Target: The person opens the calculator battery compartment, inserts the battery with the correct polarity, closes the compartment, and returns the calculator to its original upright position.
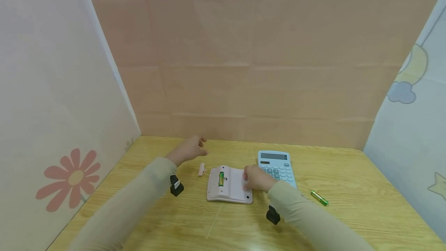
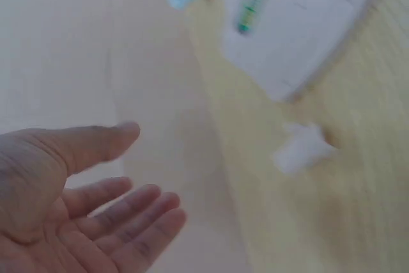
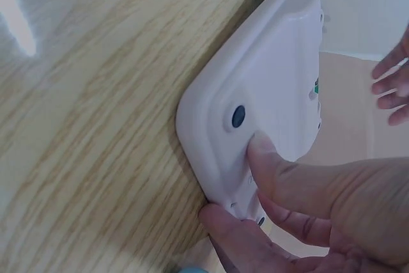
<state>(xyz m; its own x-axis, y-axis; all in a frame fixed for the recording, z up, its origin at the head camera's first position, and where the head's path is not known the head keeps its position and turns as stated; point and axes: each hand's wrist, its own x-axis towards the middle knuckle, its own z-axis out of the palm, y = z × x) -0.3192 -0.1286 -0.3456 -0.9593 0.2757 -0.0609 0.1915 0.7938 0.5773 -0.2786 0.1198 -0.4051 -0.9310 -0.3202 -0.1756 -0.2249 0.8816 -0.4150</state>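
Observation:
A pale pink calculator (image 1: 234, 193) lies face down on the table, with a green battery (image 1: 221, 179) in its open battery slot. My right hand (image 1: 258, 178) grips the calculator's right edge; in the right wrist view the thumb (image 3: 263, 151) presses its back and the fingers lie at its side edge. My left hand (image 1: 188, 150) is in the air beyond the small pink battery cover (image 1: 201, 169), its fingers spread and holding nothing. That cover, blurred in the left wrist view, lies on the table left of the calculator.
A light blue calculator (image 1: 273, 156) lies face up behind my right hand, partly hidden by it. A loose green battery (image 1: 319, 198) rests on the wooden table (image 1: 366, 204) at the right. Cloth-like walls (image 1: 265, 69) stand at the back and both sides.

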